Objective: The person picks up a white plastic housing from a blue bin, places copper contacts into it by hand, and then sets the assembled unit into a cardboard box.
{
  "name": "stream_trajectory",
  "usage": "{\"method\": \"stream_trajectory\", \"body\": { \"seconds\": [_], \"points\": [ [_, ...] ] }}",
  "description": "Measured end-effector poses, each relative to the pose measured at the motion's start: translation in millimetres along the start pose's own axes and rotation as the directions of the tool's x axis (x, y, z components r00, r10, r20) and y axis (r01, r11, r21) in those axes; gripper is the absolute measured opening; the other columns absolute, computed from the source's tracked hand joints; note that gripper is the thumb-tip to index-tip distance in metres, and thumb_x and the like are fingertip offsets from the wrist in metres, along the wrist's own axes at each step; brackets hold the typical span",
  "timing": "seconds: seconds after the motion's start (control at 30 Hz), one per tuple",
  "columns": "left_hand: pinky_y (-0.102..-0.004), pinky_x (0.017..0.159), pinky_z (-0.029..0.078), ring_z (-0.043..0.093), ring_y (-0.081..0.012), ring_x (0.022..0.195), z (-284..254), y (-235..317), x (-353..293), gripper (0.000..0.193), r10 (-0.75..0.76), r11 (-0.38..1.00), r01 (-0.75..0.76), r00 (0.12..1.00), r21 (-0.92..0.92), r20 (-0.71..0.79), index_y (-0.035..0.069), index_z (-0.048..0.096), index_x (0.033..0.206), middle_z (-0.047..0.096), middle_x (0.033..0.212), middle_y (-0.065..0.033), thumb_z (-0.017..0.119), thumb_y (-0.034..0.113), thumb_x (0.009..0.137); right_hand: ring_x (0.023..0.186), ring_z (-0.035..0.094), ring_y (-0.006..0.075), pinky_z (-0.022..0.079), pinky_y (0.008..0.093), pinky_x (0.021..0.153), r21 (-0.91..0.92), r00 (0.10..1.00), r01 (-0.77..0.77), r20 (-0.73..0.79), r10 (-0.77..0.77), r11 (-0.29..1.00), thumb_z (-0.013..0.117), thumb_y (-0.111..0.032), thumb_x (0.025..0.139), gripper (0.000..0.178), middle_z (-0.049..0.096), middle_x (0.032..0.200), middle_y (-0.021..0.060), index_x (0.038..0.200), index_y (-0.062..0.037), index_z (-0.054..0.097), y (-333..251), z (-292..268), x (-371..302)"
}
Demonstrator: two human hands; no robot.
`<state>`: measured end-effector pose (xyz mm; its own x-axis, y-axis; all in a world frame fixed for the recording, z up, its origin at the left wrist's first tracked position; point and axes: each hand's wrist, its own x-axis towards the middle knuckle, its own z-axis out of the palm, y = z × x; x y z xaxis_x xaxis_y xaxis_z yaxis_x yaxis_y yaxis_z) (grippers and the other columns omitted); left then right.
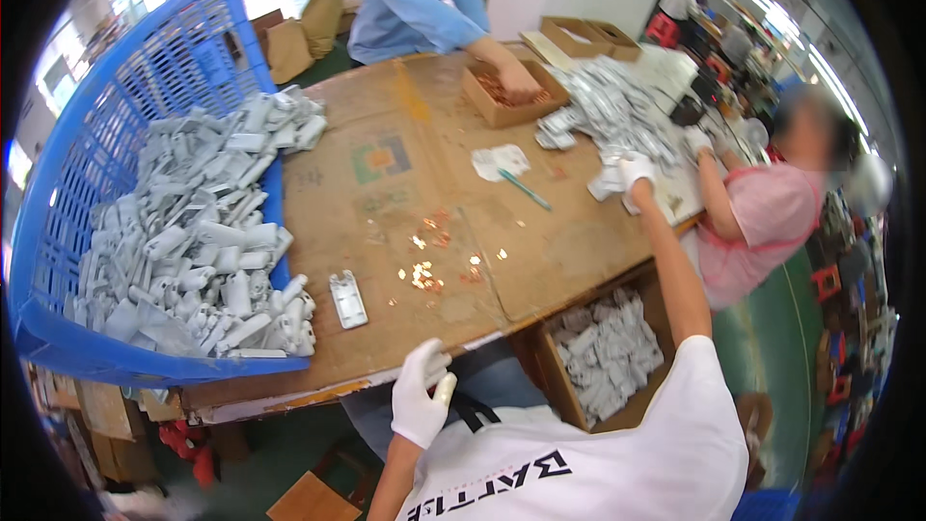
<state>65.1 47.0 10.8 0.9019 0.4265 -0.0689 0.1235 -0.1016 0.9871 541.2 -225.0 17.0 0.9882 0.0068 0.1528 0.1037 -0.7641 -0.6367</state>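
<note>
My left hand [422, 394], in a white glove with a yellowish thumb tip, hovers off the table's near edge. Its thumb stands apart from the fingers and nothing shows in it. Far to the right, my gloved right hand [637, 172] reaches to the near end of a pile of grey-white pieces [617, 96]. Its fingers are bent down, and what they hold is hidden. A single grey-white plastic housing [348, 300] lies hollow side up on the table, beyond my left hand. Small shiny copper pieces [424, 275] are scattered right of it.
A blue crate [125, 367] heaped with plastic housings stands left on the cardboard-covered table [328, 183]. A teal pen [524, 190] lies near white paper. Across, a person's hand [516, 82] dips into a box of copper pieces [497, 116]. Another person [762, 212] works at right. A filled box [617, 357] sits below the edge.
</note>
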Motion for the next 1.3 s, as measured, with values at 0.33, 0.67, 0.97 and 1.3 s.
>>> {"method": "stream_trajectory", "body": {
  "seconds": [0.33,0.67,0.97,1.3],
  "points": [
    [-0.0288,0.083,0.055,0.07,-0.0196,0.096,-1,4,12,0.022,-0.139,0.989,0.141,0.989,-0.038,0.058,-0.001,0.062,0.112,0.068,0.106,-0.0124,0.06,-0.002,0.09,0.12,0.053,0.0345,0.044,0.0418,0.102,0.33,0.142,0.919,0.229,-0.963,0.214,0.064,-0.007,0.078,0.049,0.057,0.126,0.0173,0.126,-0.0056,0.055,-313,177,-118],
    [-0.0346,0.083,0.056,0.068,-0.0254,0.091,-49,-6,-10,0.022,-0.235,0.925,0.139,0.941,-0.354,-0.243,-0.003,0.058,0.116,0.066,0.105,-0.0163,0.054,0.009,0.097,0.095,0.059,0.0276,0.051,0.0381,0.076,0.319,-0.219,0.938,0.244,-0.945,-0.135,0.064,-0.013,0.075,0.015,0.059,0.1,0.0105,0.09,-0.0111,0.065,-369,272,-216],
    [-0.0442,0.1,0.047,0.055,-0.0315,0.119,-46,-32,77,0.053,-0.29,0.309,0.049,0.956,-0.95,-0.045,-0.002,0.037,0.141,0.053,0.13,-0.0203,0.046,0.031,0.101,0.099,0.06,0.029,0.049,0.0386,0.086,0.382,0.039,0.895,0.445,-0.895,0.229,0.065,-0.014,0.076,0.031,0.06,0.097,0.0109,0.105,-0.0035,0.061,-242,103,-294],
    [-0.0491,0.071,0.058,0.066,-0.0339,0.083,-6,-20,31,0.04,-0.332,0.57,0.342,0.927,-0.747,0.172,0.012,0.042,0.131,0.061,0.099,-0.0177,0.057,0.017,0.094,0.087,0.062,0.0286,0.052,0.0375,0.076,0.161,0.537,0.769,0.359,-0.763,0.618,0.064,-0.005,0.079,0.013,0.062,0.096,0.0065,0.091,-0.0095,0.066,-169,135,-141]
  ]
}}
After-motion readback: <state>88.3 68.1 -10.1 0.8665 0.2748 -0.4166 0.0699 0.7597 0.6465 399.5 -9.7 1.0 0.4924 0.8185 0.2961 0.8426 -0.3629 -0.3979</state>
